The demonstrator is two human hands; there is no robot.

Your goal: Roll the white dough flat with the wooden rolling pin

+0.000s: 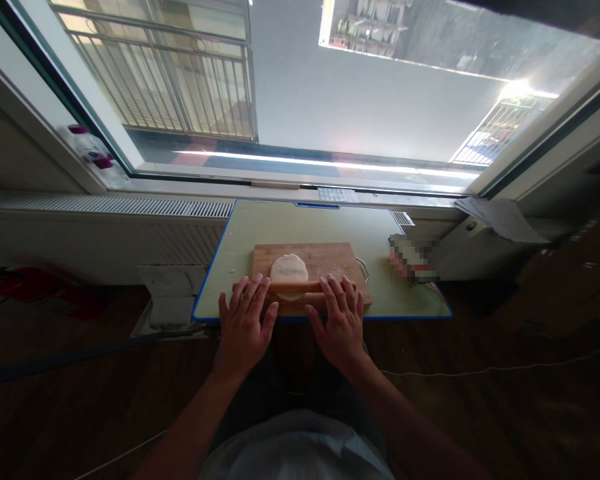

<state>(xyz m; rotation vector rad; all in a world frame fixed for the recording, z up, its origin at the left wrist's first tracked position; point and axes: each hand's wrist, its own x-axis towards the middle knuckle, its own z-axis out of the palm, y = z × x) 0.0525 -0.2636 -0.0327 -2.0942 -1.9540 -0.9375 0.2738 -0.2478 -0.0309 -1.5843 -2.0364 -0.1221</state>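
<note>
Dough [289, 268] partly hidden beneath rolling pin [297, 287]

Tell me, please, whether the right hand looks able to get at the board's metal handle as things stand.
Probably yes: the metal handle lies just beyond the right hand, with nothing visible between them, though that hand is resting on the rolling pin.

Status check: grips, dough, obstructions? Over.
Left grip, right grip open on slim wooden rolling pin. Pin across flat round white dough, on rectangular brown wooden board. Nothing visible blocking pin.
</note>
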